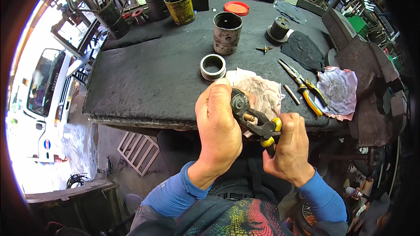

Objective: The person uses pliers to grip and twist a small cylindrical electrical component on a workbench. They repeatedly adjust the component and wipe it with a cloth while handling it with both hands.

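My left hand is closed round a dark, greasy metal part, its thumb on top. A copper-coloured stud sticks out of that part. My right hand grips pliers by their yellow-and-black handles. The pliers' jaws are at the stud; whether they pinch it cannot be made out. Just beyond my left hand a short metal ring stands on the dark bench. A crumpled pinkish rag lies behind the metal part, partly hidden by my hands.
Long-nose pliers, a small rod and another rag lie to the right. A worn metal cylinder, yellow can, red lid and round dark part stand farther back. A heavy vise-like block flanks the bench.
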The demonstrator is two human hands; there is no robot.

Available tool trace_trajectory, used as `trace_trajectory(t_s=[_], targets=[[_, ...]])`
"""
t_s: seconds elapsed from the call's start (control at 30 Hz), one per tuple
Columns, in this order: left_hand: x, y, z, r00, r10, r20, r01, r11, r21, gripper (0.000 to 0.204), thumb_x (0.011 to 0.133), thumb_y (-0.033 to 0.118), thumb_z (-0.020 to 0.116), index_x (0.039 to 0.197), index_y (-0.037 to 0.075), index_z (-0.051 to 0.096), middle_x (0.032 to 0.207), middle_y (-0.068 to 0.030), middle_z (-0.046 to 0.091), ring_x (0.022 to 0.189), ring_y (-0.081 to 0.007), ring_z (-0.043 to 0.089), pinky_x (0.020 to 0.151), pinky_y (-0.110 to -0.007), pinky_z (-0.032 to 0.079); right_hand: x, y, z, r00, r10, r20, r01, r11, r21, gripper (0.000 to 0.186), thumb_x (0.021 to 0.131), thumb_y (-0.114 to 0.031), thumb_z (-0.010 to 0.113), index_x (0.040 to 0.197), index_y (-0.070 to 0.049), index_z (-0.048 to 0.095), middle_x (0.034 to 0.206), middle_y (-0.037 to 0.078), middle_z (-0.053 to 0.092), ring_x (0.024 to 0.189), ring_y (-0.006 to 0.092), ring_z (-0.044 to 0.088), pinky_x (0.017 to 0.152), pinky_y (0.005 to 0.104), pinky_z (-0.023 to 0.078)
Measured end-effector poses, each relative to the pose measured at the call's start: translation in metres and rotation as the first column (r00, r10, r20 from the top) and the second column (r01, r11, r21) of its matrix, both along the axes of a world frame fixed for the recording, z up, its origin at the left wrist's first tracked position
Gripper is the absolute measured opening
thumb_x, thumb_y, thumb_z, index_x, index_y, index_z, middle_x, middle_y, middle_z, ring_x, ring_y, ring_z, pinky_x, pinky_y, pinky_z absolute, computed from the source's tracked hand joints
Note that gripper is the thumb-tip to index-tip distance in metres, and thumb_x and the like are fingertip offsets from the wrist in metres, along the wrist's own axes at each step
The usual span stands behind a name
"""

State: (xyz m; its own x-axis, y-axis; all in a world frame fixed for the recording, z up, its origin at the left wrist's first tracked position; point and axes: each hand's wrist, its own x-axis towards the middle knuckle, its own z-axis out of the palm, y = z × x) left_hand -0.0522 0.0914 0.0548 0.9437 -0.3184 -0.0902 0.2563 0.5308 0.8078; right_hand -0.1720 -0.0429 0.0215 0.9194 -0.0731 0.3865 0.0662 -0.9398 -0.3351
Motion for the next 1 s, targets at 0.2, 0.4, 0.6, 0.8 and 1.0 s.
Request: trace_trajectory(t_s=[0.2,0.4,0.6,0.8,1.0], targets=[[0.005,-0.001,-0.014,0.981,0.102,0.166,-0.105,0.994,0.008,0.037,0.110,0.031,0.039,0.089,0.005,0.054,0.079,-0.0127,0.067,0.054,-0.0113,0.053,0.051,-0.025,0.043,0.005,0.011,-0.004,0.999,-0.041,-0.001,0.041,0.998,0.040,0.089,0.054,-0.004,0.078,0.134,0.000,0.041,0.107,0.023,0.048,0.093,0.0428,0.052,0.080,0.0504,0.045],[0.012,-0.011,-0.024,0.847,0.263,0.462,-0.322,0.945,0.052,0.042,0.110,0.034,0.036,0.082,0.004,0.047,0.082,-0.0154,0.065,0.062,-0.0126,0.050,0.060,-0.027,0.046,0.007,0.051,-0.016,0.992,-0.117,-0.046,0.126,0.951,0.283,0.082,0.060,-0.007,0.078,0.132,0.006,0.041,0.106,0.024,0.049,0.093,0.0427,0.052,0.082,0.0496,0.045],[0.011,-0.008,-0.024,0.834,0.300,0.463,-0.369,0.927,0.064,0.042,0.110,0.033,0.035,0.083,0.003,0.049,0.082,-0.0139,0.065,0.065,-0.0138,0.053,0.063,-0.028,0.047,0.005,0.075,-0.016,0.980,-0.200,-0.019,0.192,0.905,0.380,0.086,0.060,-0.003,0.080,0.136,0.006,0.041,0.123,0.027,0.050,0.113,0.0456,0.055,0.096,0.0506,0.048],[0.015,0.003,-0.009,0.950,0.214,0.225,-0.218,0.976,-0.010,0.037,0.111,0.034,0.038,0.086,0.009,0.049,0.081,-0.0136,0.068,0.064,-0.0136,0.057,0.062,-0.029,0.049,0.002,0.045,-0.016,0.962,-0.187,0.199,0.140,0.964,0.228,0.063,0.058,0.006,0.077,0.115,-0.003,0.052,0.132,0.026,0.048,0.108,0.0424,0.057,0.090,0.0501,0.051],[0.017,0.015,-0.005,0.997,0.035,0.068,-0.032,0.999,-0.036,0.039,0.112,0.036,0.036,0.087,0.009,0.049,0.082,-0.0126,0.068,0.055,-0.0117,0.051,0.048,-0.026,0.041,0.000,0.027,0.003,0.991,-0.113,0.073,0.120,0.988,-0.101,0.055,0.060,-0.004,0.077,0.111,0.001,0.058,0.137,0.026,0.049,0.124,0.0459,0.051,0.107,0.0586,0.040]])
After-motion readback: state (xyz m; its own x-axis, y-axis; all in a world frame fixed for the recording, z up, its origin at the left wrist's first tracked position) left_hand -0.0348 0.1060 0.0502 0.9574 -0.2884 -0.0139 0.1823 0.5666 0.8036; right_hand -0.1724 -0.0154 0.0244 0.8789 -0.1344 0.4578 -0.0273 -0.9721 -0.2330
